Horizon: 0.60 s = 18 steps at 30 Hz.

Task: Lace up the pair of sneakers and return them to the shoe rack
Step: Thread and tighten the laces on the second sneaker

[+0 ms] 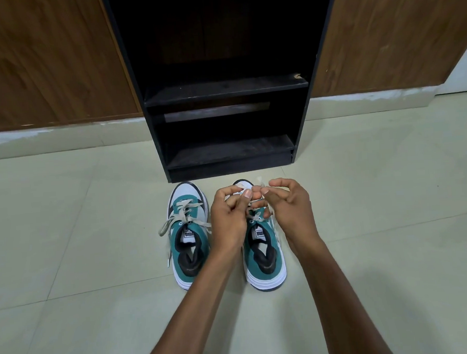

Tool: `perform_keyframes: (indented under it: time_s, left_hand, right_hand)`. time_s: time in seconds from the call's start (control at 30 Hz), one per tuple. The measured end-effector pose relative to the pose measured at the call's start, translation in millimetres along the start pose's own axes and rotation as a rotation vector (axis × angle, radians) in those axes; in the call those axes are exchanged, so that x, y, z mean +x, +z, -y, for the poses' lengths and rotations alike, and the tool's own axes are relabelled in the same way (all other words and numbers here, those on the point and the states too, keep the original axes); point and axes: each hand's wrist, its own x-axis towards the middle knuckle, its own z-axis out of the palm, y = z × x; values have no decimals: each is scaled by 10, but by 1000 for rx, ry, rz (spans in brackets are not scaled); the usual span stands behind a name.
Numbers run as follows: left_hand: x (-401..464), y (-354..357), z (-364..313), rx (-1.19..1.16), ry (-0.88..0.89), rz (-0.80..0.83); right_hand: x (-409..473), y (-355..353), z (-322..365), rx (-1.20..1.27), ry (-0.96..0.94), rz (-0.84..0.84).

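Two teal and white sneakers stand side by side on the floor, toes toward the black shoe rack (223, 91). The left sneaker (189, 235) has its beige lace threaded and tied loosely, with ends trailing to the left. Over the front of the right sneaker (264, 255), my left hand (229, 215) and my right hand (289, 206) meet. Each hand pinches a part of that shoe's beige lace (260, 183) between thumb and fingers. The hands hide the right sneaker's eyelets and most of its toe.
The rack has two open shelves (226, 90) with nothing on them, right behind the shoes. Brown wooden panels (39, 60) flank the rack on both sides. Pale floor tiles (380, 194) spread all around the sneakers.
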Motion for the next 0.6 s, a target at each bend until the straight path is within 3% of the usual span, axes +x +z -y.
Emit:
perform_keyframes:
  time_s: [0.3, 0.6]
  left_hand:
    - [-50, 30, 2, -74, -22, -4]
    - [-39, 19, -145, -368, -228, -34]
  right_hand:
    - [-37, -16, 26, 364, 195, -18]
    - [-45, -32, 29, 307, 188, 240]
